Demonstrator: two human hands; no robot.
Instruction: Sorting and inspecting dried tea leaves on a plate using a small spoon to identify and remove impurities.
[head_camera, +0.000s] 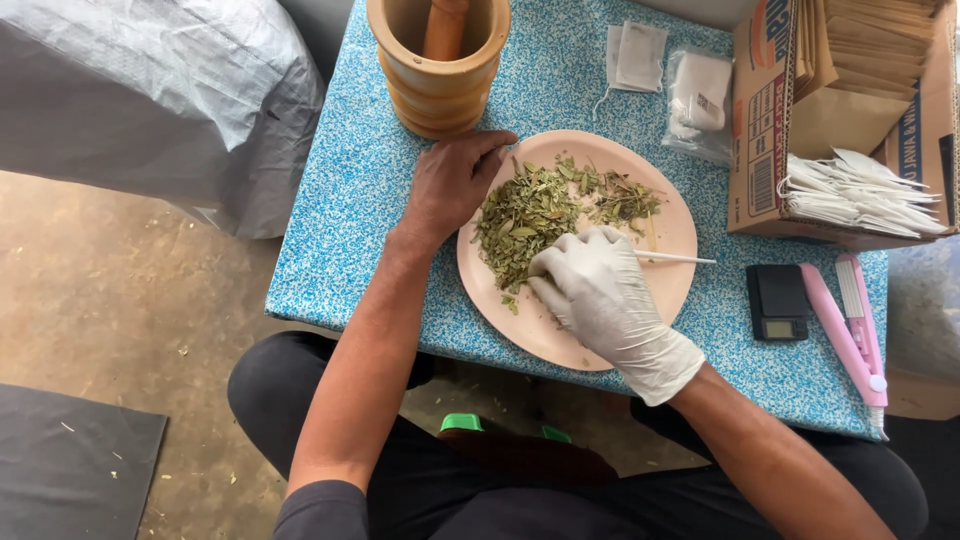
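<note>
A pale pink plate lies on a blue speckled table and carries a heap of dried green leaves. My bare left hand rests on the plate's left rim, fingers bent, touching the table beside the leaves. My right hand, in a white glove, lies over the plate's middle and holds a thin white stick that points right across the plate.
A wooden mortar with a pestle stands just behind the left hand. Small white sachets and a clear bag lie behind the plate. A cardboard box of paper bags, a small black scale and a pink sealer sit at the right.
</note>
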